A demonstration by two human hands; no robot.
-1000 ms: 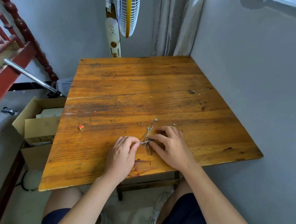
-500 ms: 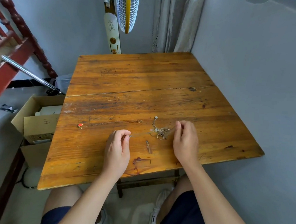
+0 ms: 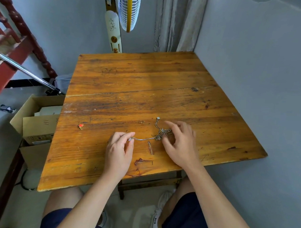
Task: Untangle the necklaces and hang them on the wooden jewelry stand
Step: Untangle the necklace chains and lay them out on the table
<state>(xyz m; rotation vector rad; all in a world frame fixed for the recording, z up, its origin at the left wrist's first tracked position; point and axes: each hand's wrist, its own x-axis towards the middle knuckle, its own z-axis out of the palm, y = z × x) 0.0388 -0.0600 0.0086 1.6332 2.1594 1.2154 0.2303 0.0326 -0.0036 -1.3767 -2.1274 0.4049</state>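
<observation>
My left hand (image 3: 118, 151) is pinching one end of a thin silver chain (image 3: 143, 139) btwn thumb and forefinger, other fingers curled in; it's hovering near the middle of the desk's (image 3: 141, 74) near half, a bit in from the near edge. The chain is running right from that pinch, low over the wood, into a small knot of tangled necklaces (image 3: 162, 133). My right hand (image 3: 180, 147) is spreading loosely over the right side of that knot, fingers apart and bent, fingertips (image 3: 168, 123) at or just above the tangle; can't tell if they're actually gripping any strand. From the tangle a short strand is leading toward the far edge, ending in a small pale pendant (image 3: 158, 118) lying flat on the desk.

Further left, a separate fine gold necklace (image 3: 110, 123) is lying stretched out on the wood, apart from the tangle, w/ a gold clasp-like bit (image 3: 141, 121) at its right end and a red charm (image 3: 81, 126) at its left end, near the desk's left edge.

Beyond the desk's left edge, open cardboard boxes (image 3: 34, 121) are sitting on the floor. Past the far edge a standing fan (image 3: 129, 8) is leaning by the wall, curtain (image 3: 176, 22) next to it at the far right corner. My knees and white shoes (image 3: 159, 215) are showing under the near edge.
</observation>
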